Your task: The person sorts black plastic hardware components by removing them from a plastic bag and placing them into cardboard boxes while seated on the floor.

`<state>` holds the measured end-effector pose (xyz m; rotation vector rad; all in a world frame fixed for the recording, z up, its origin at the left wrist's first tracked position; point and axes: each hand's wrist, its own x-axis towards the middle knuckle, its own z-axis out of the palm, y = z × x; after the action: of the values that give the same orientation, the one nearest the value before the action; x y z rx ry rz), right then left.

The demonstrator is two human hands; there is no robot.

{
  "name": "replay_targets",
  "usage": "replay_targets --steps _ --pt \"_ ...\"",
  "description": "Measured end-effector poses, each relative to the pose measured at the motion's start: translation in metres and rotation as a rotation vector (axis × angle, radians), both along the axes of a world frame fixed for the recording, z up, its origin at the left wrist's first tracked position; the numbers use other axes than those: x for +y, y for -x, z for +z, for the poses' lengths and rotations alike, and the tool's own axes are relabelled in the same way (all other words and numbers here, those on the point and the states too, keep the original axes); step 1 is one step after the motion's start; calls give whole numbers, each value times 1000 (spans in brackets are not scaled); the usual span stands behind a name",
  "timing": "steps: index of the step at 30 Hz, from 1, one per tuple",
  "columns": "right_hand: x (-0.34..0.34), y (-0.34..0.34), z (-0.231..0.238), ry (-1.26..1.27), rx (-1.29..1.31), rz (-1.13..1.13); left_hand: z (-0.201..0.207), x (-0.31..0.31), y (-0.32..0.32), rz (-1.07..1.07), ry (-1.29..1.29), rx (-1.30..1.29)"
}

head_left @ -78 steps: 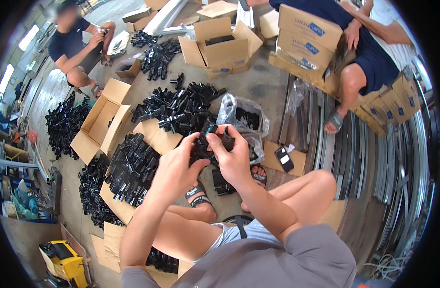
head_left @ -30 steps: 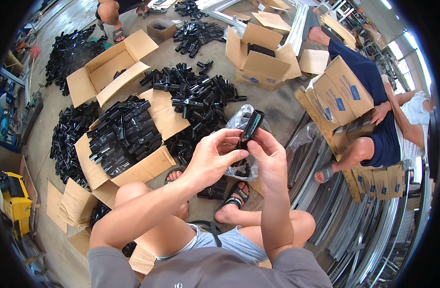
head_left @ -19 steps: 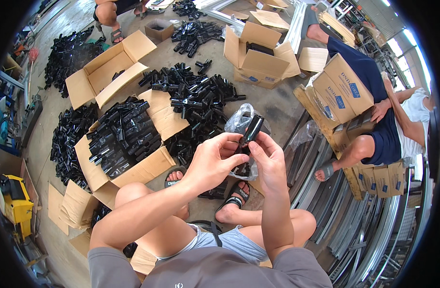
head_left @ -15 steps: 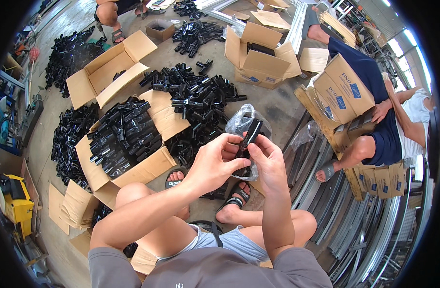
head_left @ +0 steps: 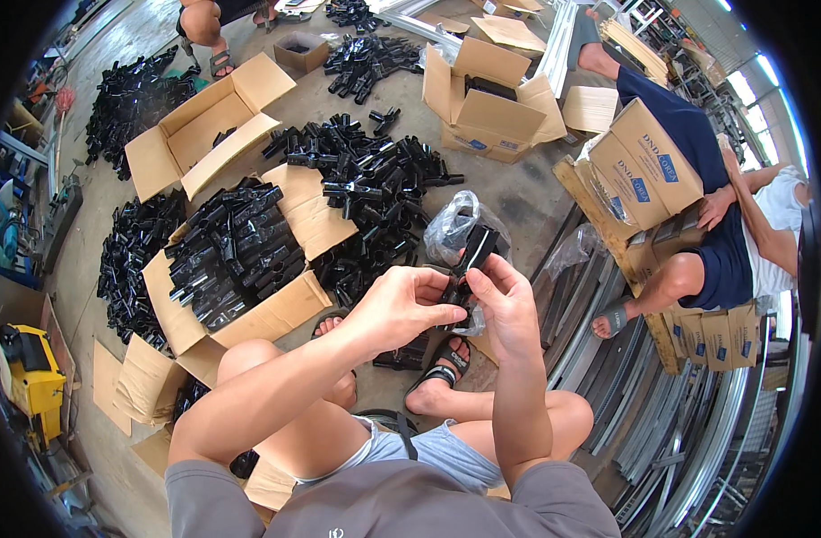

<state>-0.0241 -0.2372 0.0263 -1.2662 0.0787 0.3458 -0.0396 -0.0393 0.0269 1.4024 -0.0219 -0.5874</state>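
A glossy black tubular fitting (head_left: 479,244) is held up before my knees, tilted with its open end pointing away from me. My left hand (head_left: 403,307) pinches its lower part between thumb and fingers. On the other side, my right hand (head_left: 506,303) grips it with thumb and forefinger. My fingers hide much of the fitting's lower half. Just behind it lies a clear plastic bag (head_left: 450,222) on the floor. To the left, a carton (head_left: 280,312) with its flaps spread is packed with similar black fittings (head_left: 231,255).
Loose black fittings (head_left: 379,184) are heaped beyond my hands, with more piles at left. An open carton (head_left: 159,161) and another (head_left: 491,121) stand farther off. At right, a person (head_left: 724,215) sits beside cartons on a wooden pallet (head_left: 599,211). Metal profiles (head_left: 643,430) lie at lower right.
Both hands stay on the black fitting, with the left hand slightly lower and the fitting turned a little. The whole view has shifted slightly.
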Motion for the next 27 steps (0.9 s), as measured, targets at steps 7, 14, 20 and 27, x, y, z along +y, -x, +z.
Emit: replay_targets --steps 7,14,20,27 --pt "3 -1 0 -21 -24 -21 1 -1 2 24 -138 -117" --pt "7 -1 -6 16 -103 -80 7 -2 4 -11 -291 -207" --pt "-2 -5 0 51 -97 -82 6 -4 6 -132 -296 -189" --pt "-6 -2 -1 59 -95 -89 -8 -8 5 -137 -102 -50"
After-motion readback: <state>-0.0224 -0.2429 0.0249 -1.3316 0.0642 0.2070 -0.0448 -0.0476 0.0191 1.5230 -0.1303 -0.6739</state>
